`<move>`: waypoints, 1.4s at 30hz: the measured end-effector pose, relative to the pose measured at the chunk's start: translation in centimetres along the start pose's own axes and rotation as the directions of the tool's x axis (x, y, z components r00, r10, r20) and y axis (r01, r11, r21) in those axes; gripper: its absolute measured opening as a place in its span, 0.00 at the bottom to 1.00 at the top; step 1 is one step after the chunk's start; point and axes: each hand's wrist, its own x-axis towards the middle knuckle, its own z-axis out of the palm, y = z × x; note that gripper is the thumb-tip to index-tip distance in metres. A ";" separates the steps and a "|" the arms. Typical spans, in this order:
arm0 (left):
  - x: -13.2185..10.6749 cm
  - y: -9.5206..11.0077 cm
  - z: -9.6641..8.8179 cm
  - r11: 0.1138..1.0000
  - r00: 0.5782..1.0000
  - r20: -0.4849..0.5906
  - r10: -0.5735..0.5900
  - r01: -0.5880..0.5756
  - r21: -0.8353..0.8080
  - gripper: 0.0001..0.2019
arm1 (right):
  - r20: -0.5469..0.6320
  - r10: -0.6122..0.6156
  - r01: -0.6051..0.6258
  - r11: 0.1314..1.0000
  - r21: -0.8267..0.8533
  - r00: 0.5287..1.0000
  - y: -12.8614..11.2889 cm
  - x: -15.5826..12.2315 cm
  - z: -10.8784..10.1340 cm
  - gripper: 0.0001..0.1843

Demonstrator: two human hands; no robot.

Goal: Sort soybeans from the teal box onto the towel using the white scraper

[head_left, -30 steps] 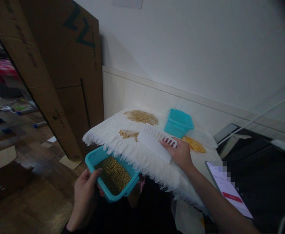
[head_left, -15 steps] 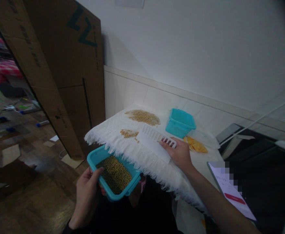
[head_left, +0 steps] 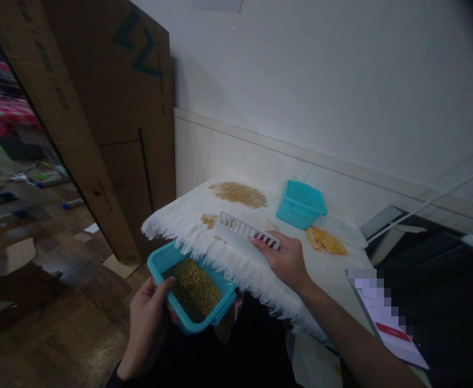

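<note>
My left hand [head_left: 150,318] grips the near left rim of a teal plastic container [head_left: 162,256], thumb over the edge. Dried yellow beans [head_left: 198,288] lie inside it, and its far side sits just below the fringed edge of a white cloth [head_left: 180,218]. My right hand [head_left: 287,261] is closed on the slotted end of a flat white plastic scraper [head_left: 240,237], held tilted over the cloth. Beside the scraper's left end lies a small cluster of beans [head_left: 209,220], with a few stray ones nearer the edge. A larger bean pile [head_left: 238,194] spreads farther back.
A second teal container [head_left: 301,205] stands at the back of the table, with a crumpled yellow cloth [head_left: 326,241] in front of it. Left of the table rises a tall cardboard box [head_left: 127,134]. A white board with papers [head_left: 385,318] lies at the right.
My right hand has moved the scraper left and slightly toward me, beside the small bean cluster. A few beans now lie nearer the cloth's edge. My left hand keeps the container nearly still.
</note>
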 end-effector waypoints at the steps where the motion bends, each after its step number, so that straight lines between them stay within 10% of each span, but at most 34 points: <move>1: 0.0 0.0 0.0 1.000 1.000 -0.001 0.000 0.000 0.002 0.19 | 0.002 -0.012 0.012 1.000 0.003 1.000 -0.2 -0.1 0.1 0.14; 23: -0.3 0.5 0.4 1.000 1.000 -0.019 -0.010 0.009 -0.023 0.19 | 0.072 -0.267 0.260 0.961 0.093 0.961 -2.9 -2.7 1.6 0.09; 42: -0.1 0.3 0.2 0.999 1.000 -0.025 -0.014 0.013 -0.037 0.18 | -0.164 0.025 -0.061 0.973 -0.221 0.986 4.1 1.1 -2.5 0.18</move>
